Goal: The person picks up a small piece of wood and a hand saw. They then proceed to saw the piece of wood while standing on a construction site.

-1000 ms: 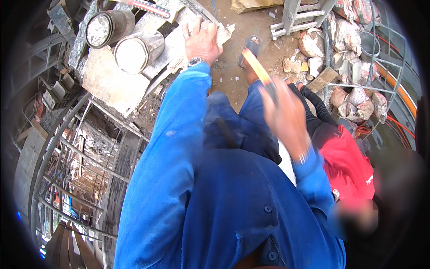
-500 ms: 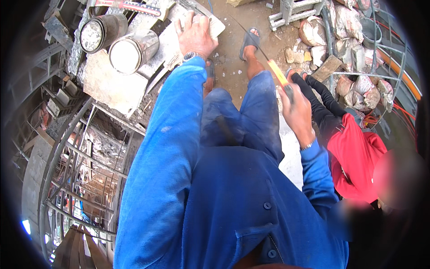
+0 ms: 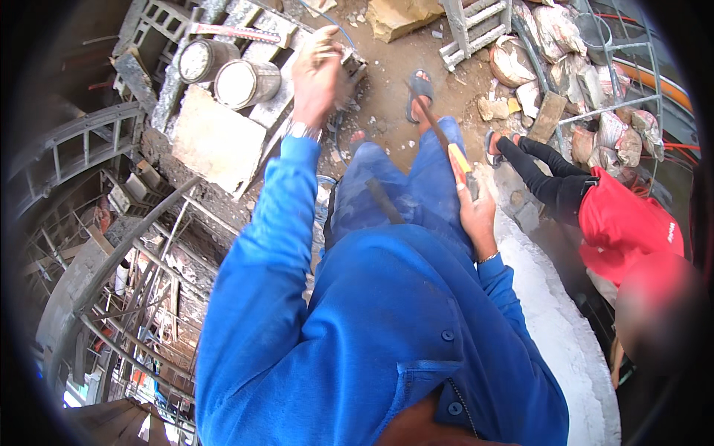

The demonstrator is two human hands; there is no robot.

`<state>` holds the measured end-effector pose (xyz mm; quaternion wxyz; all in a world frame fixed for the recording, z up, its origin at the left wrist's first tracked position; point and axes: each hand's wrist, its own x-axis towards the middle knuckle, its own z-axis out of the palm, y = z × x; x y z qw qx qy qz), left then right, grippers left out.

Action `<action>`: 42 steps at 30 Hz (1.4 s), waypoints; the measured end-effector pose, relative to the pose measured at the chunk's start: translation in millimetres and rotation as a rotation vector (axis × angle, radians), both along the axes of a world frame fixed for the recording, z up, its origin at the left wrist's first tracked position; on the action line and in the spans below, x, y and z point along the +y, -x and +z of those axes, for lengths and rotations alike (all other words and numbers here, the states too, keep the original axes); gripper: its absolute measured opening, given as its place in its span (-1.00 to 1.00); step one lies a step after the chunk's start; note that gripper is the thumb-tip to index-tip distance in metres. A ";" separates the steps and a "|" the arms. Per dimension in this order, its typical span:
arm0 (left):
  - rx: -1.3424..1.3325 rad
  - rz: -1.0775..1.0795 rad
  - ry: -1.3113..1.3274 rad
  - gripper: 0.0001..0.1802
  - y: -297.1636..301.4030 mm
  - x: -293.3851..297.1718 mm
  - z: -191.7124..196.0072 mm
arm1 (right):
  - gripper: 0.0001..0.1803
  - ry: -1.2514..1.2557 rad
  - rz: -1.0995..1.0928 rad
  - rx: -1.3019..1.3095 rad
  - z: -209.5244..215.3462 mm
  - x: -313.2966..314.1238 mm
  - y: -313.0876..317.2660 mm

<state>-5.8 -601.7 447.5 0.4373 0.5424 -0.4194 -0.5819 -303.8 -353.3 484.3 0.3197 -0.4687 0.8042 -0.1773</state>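
Observation:
My left hand [image 3: 320, 78], a watch at its wrist, is raised beside the pale board [image 3: 271, 111] on the left-hand work surface. Motion blurs its fingers, which look partly bent; whether anything is between them I cannot make out. My right hand [image 3: 478, 212] is closed around the dark end of a yellow handle in front of my right thigh. That handle belongs to what looks like a handsaw [image 3: 439, 134], its long brown blade seen nearly edge-on and slanting away to the upper left. Two whitish-coated cans [image 3: 247, 84] [image 3: 207, 61] stand left of my left hand.
A red-and-white long tool [image 3: 236, 32] lies behind the cans. A flat tan panel [image 3: 217, 140] is nearer me. Metal scaffolding [image 3: 141, 253] fills the lower left. On the right are a person in a red shirt [image 3: 628, 215], filled sacks [image 3: 513, 61] and a white ledge [image 3: 550, 320].
My left hand has come up off the pale board. My right hand has moved slightly down and nearer me with the saw. The view has shifted, and the person in red appears farther right.

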 end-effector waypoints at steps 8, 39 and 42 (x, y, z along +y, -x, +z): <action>1.092 0.450 -0.167 -0.40 -5.7 91.6 66.4 | -0.57 0.103 -0.505 -0.974 58.4 -44.6 -38.6; 0.663 -0.319 0.029 -0.10 -30.9 201.8 143.1 | -0.80 0.410 -0.552 -1.029 76.1 -56.7 -42.3; 0.609 -0.351 0.068 -0.19 -13.4 195.4 162.1 | -0.80 0.208 -0.627 -1.085 49.1 -56.0 -27.1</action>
